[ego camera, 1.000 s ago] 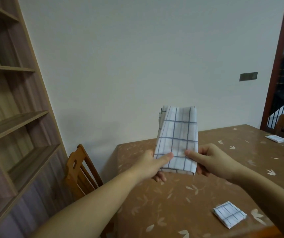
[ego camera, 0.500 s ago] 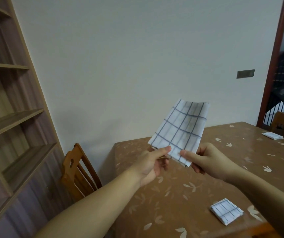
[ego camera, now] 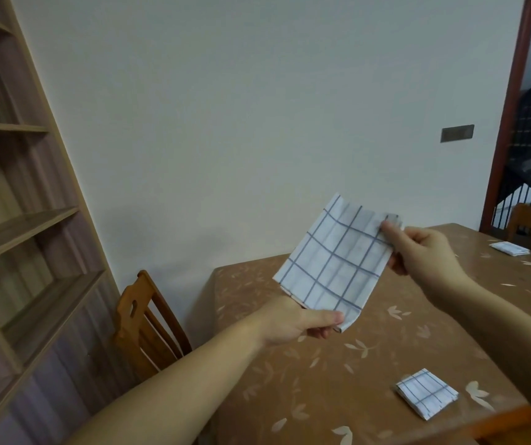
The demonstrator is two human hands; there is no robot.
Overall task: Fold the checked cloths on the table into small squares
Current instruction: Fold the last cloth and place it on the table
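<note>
1. The checked cloth [ego camera: 335,261], folded into a tilted rectangle, hangs in the air above the table [ego camera: 370,354].
2. Your left hand [ego camera: 293,322] pinches its lower corner between thumb and fingers.
3. Your right hand [ego camera: 424,252] pinches its upper right corner.
4. A folded checked square [ego camera: 426,392] lies on the table near its front edge; another folded cloth [ego camera: 509,248] rests far right.
5. A wooden chair [ego camera: 143,322] stands left of the table.
</note>
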